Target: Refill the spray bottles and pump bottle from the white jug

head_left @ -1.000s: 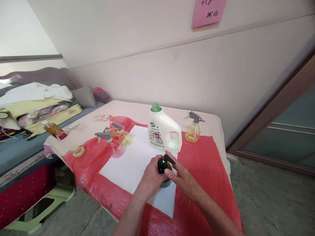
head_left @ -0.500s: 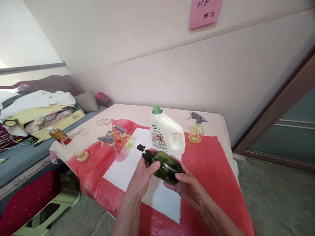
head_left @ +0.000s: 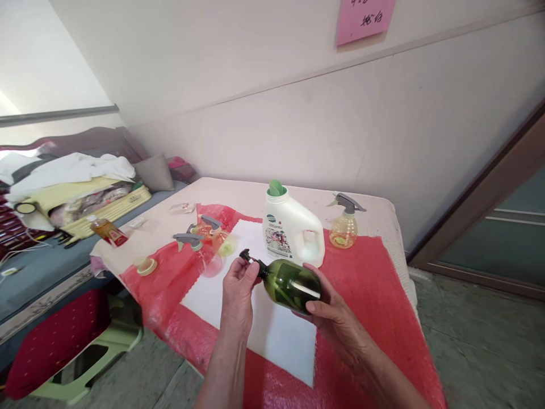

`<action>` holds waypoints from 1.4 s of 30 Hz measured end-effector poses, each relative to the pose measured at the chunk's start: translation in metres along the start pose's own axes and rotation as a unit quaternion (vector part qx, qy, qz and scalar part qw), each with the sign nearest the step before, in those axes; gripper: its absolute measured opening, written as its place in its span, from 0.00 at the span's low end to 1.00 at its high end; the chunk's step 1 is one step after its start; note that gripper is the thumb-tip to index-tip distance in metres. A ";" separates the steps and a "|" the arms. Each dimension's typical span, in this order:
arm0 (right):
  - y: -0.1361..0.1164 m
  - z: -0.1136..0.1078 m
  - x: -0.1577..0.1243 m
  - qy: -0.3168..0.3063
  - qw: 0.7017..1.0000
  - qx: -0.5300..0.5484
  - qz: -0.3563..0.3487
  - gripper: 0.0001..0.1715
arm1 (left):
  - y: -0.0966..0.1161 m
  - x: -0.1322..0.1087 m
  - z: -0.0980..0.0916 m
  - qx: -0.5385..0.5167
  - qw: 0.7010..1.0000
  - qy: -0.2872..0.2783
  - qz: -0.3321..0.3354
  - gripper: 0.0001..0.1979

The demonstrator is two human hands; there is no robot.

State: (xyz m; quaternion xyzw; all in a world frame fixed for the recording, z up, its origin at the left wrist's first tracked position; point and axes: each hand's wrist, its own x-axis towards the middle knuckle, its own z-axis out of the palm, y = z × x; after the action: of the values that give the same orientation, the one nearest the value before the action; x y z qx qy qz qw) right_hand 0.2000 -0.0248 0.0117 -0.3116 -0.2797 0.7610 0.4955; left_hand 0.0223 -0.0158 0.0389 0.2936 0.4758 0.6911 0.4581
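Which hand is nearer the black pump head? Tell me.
Left: the left hand is at the pump head; the right hand holds the green bottle near its base.

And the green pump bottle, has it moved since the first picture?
Yes: judged against the white jug, the green pump bottle has tipped from roughly upright to nearly sideways, its pump head swinging left past the jug's left edge.

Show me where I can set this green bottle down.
Bare: the red sheet between the yellow sprayer and right hand; the white paper between the pink sprayer and left hand. Crowded: where sprayers cluster behind the pink one.
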 end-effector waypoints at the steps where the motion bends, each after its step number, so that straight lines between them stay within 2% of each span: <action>1: 0.000 0.000 0.000 -0.002 1.000 -0.001 0.001 0.42 | 0.000 0.000 0.001 0.002 1.000 0.005 0.003 0.14; 5: 0.003 -0.003 0.002 -0.002 1.000 0.004 0.014 0.42 | -0.001 0.001 0.003 -0.053 0.998 0.032 0.012 0.16; 8: 0.004 -0.007 0.004 0.004 1.000 0.003 0.009 0.41 | -0.001 0.000 0.003 -0.095 0.995 0.002 0.012 0.18; 13: 0.004 -0.009 0.004 0.006 1.000 -0.002 0.001 0.40 | 0.000 -0.003 0.004 -0.100 0.994 -0.046 0.001 0.22; 17: 0.005 -0.007 0.003 0.000 1.000 -0.007 0.004 0.41 | -0.001 -0.004 0.007 -0.083 0.996 -0.011 0.020 0.23; 20: 0.005 -0.005 0.002 -0.003 1.000 -0.008 0.009 0.41 | -0.002 -0.002 0.007 -0.093 0.995 0.015 0.030 0.27; 23: 0.005 -0.003 0.002 -0.001 1.000 -0.005 0.009 0.41 | -0.001 0.000 0.005 -0.117 0.993 0.006 0.019 0.31; 28: 0.007 -0.003 0.003 0.018 1.000 -0.006 0.009 0.41 | -0.001 0.001 0.004 -0.139 0.990 0.003 -0.007 0.30; 35: 0.009 -0.004 0.002 0.007 1.000 -0.027 0.007 0.41 | -0.005 -0.003 0.008 -0.065 0.997 0.035 0.013 0.35; 40: 0.009 -0.004 0.002 0.013 1.000 -0.020 0.000 0.41 | -0.005 -0.003 0.006 -0.108 0.994 -0.014 -0.003 0.35; 42: 0.009 -0.003 0.002 0.019 1.000 -0.011 -0.005 0.42 | -0.007 -0.003 0.006 -0.125 0.992 0.000 -0.004 0.34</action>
State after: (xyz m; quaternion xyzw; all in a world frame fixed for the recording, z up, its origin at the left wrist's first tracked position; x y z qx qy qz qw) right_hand 0.1960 -0.0254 0.0027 -0.3295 -0.2800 0.7497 0.5011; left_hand 0.0313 -0.0151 0.0350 0.2320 0.3872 0.7432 0.4938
